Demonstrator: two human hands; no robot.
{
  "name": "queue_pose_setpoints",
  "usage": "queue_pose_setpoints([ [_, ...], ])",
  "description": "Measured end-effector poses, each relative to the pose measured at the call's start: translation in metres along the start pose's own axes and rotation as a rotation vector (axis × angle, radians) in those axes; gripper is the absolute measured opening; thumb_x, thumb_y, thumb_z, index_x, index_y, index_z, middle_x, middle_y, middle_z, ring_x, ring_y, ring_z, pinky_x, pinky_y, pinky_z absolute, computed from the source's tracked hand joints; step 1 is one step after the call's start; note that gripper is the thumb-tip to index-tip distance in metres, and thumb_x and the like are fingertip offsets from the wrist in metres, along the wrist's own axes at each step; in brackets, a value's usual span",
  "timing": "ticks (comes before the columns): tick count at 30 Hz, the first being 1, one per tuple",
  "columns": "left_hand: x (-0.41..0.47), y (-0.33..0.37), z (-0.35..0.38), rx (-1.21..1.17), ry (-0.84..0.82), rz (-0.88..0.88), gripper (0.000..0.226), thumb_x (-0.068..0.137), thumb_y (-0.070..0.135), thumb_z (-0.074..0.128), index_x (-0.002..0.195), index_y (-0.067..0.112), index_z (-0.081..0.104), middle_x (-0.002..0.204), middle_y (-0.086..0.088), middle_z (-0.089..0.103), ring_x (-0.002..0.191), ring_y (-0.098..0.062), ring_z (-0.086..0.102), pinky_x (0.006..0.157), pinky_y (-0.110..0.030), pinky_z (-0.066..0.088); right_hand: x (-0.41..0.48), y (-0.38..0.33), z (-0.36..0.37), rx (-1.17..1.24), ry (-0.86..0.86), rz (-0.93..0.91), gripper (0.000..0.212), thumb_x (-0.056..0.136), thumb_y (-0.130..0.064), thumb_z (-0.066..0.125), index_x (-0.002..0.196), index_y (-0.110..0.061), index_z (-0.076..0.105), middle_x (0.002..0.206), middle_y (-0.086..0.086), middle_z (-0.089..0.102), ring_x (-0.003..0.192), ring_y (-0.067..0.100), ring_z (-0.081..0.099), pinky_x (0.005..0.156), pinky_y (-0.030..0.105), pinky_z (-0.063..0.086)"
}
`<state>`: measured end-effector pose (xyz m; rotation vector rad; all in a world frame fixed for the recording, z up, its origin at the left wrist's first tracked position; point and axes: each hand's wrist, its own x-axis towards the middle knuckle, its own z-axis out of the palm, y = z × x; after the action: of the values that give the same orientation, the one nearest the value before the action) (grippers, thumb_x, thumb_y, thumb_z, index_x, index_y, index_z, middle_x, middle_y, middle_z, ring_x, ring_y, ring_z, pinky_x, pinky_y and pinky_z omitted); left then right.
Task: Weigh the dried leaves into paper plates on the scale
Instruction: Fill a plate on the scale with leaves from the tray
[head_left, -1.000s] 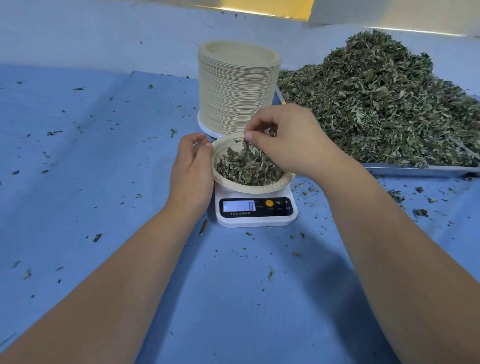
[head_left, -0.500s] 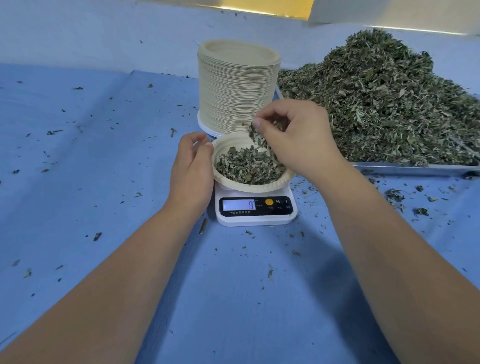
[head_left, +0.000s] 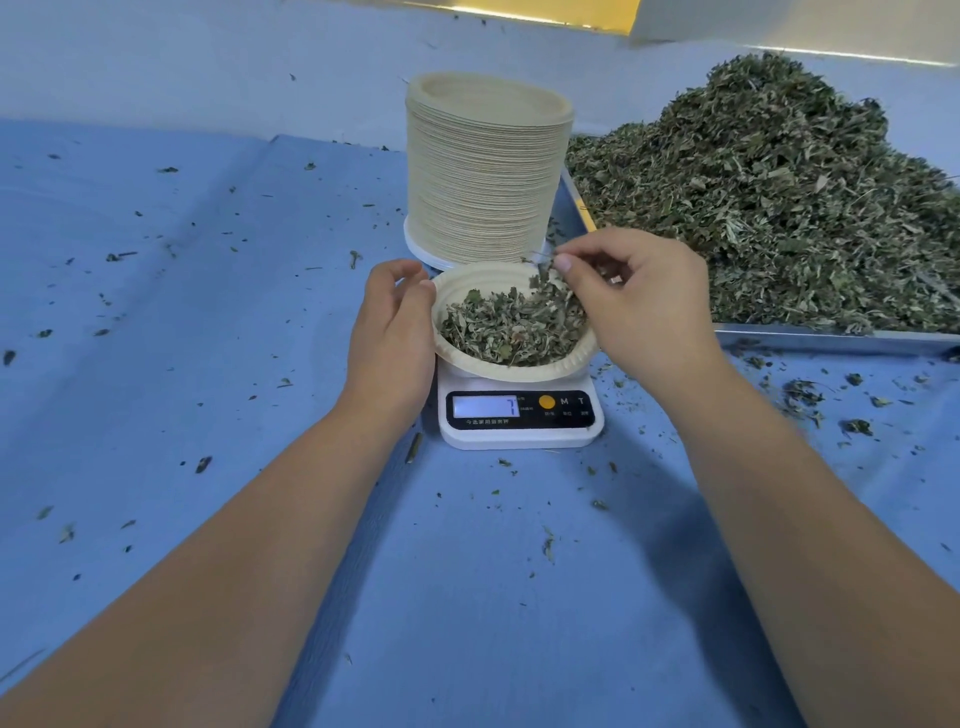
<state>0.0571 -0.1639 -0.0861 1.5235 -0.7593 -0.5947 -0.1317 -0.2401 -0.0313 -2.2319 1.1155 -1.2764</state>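
A paper plate (head_left: 540, 370) holding dried leaves (head_left: 511, 327) sits on a small white digital scale (head_left: 519, 415) whose display reads 7. My left hand (head_left: 392, 338) curls beside the plate's left rim, its thumb touching the rim. Above the plate's right side, my right hand (head_left: 636, 306) pinches a few dried leaf bits between thumb and fingertips. A big heap of dried leaves (head_left: 769, 208) lies on a metal tray (head_left: 831, 338) to the right.
A tall stack of paper plates (head_left: 485, 171) stands right behind the scale. A blue cloth (head_left: 208, 312) covers the table, with leaf crumbs scattered over it, thickest to the right of the scale. A pale wall runs along the back.
My right hand has lifted out of the plate with a pinch of leaves and shifted right. The display went from 8 to 7. My left hand stayed at the rim.
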Motion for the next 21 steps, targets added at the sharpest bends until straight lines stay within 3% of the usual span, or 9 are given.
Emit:
queue_pose_setpoints([
  [4,-0.0020,0.0019,-0.0011,-0.023,-0.014,-0.006,0.023,0.093,0.045,0.048,0.114,0.043,0.058,0.106,0.031,0.066,0.094,0.007,0.063,0.088,-0.038,0.052,-0.0023,0.0038,0.0051,0.009,0.030,-0.009,0.010,0.092,-0.027,0.073,0.100,-0.028,0.079,0.089,-0.019,0.071,0.082,-0.003,0.065,0.079,0.017,0.051],
  [7,-0.0023,0.0012,-0.0003,-0.030,-0.032,0.010,0.029,0.090,0.046,0.047,0.117,0.043,0.057,0.114,0.034,0.063,0.091,0.020,0.058,0.085,-0.029,0.046,-0.0016,0.0040,0.0040,0.014,0.047,-0.007,0.010,0.091,-0.028,0.074,0.100,-0.030,0.079,0.087,-0.025,0.069,0.080,-0.004,0.065,0.077,0.016,0.052],
  [10,-0.0021,0.0003,0.0002,-0.025,-0.025,0.012,0.030,0.089,0.047,0.047,0.117,0.042,0.057,0.106,0.038,0.062,0.089,0.023,0.056,0.084,-0.027,0.045,-0.0036,0.0028,0.0049,0.029,0.024,-0.006,0.010,0.091,-0.027,0.074,0.100,-0.028,0.079,0.090,-0.019,0.071,0.080,-0.001,0.066,0.077,0.019,0.053],
  [14,-0.0014,0.0002,0.0005,-0.010,-0.017,0.001,0.021,0.092,0.047,0.049,0.111,0.044,0.058,0.093,0.040,0.064,0.090,0.009,0.063,0.086,-0.037,0.052,-0.0042,-0.0004,0.0071,0.028,0.010,-0.024,0.010,0.090,-0.023,0.076,0.098,-0.025,0.080,0.090,-0.017,0.071,0.083,-0.001,0.066,0.079,0.015,0.052],
  [17,-0.0012,0.0006,0.0002,-0.004,-0.021,0.011,0.020,0.094,0.046,0.048,0.112,0.043,0.058,0.092,0.043,0.063,0.082,0.011,0.062,0.081,-0.038,0.051,-0.0042,-0.0026,0.0066,0.045,0.019,-0.030,0.009,0.090,-0.022,0.076,0.097,-0.024,0.080,0.091,-0.018,0.070,0.083,-0.002,0.066,0.078,0.012,0.050],
  [21,-0.0008,-0.0002,0.0001,0.009,-0.007,0.011,0.021,0.096,0.044,0.049,0.114,0.041,0.058,0.096,0.036,0.065,0.091,0.009,0.062,0.090,-0.038,0.052,-0.0053,-0.0033,0.0062,0.028,0.026,-0.046,0.008,0.090,-0.021,0.075,0.097,-0.024,0.080,0.089,-0.019,0.069,0.081,-0.003,0.064,0.077,0.010,0.049],
])
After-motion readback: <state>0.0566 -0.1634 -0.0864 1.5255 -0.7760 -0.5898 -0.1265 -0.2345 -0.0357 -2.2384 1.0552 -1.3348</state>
